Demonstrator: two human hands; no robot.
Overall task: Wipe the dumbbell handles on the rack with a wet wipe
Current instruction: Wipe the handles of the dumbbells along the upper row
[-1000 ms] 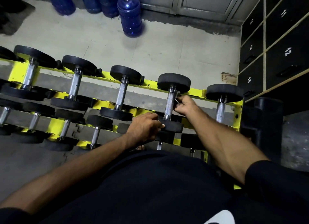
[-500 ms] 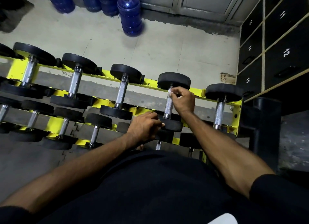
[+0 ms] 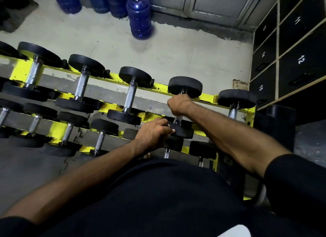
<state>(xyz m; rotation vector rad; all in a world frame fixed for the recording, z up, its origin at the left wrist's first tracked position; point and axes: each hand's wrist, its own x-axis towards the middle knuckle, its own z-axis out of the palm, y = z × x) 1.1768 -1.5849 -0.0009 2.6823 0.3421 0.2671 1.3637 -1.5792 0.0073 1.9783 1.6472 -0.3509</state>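
torso (image 3: 158, 192) in dark cloth fills the near edge. beyond it the left hand (image 3: 155, 132) lies on the near head (image 3: 185, 133) of one dumbbell (image 3: 177, 121), its fingers (image 3: 167, 129) bent over the rim and holding it steady. just past those fingers a short bare stretch of the handle (image 3: 177, 119) shows. above that the right hand (image 3: 178, 104) is wrapped tight round the same handle, up against the far head (image 3: 185, 86). the wet wipe cannot be seen; i take it to sit inside that fist, between palm and steel.

risks, as i judge them:
- the fist is hard by the far head, so a push further out would knock the knuckles on it.
- if the left hand slackens, the dumbbell may roll in its cradle on the yellow rack (image 3: 206, 99), and the wipe would slide without scrubbing.
- a bunched wipe could slip out and drop between the rails to the lower tier, where smaller dumbbells (image 3: 99, 141) lie below the holding hand.

the two heads bound the stroke, so the only free travel is back toward the left hand. right of the grip the next dumbbell (image 3: 236, 99) stands well apart, and left of it another handle (image 3: 131, 97) does too, so the wrist can turn freely. past the far head lies open floor (image 3: 176, 56), with a blue bottle (image 3: 139, 16) and numbered lockers (image 3: 299, 60) farther off.
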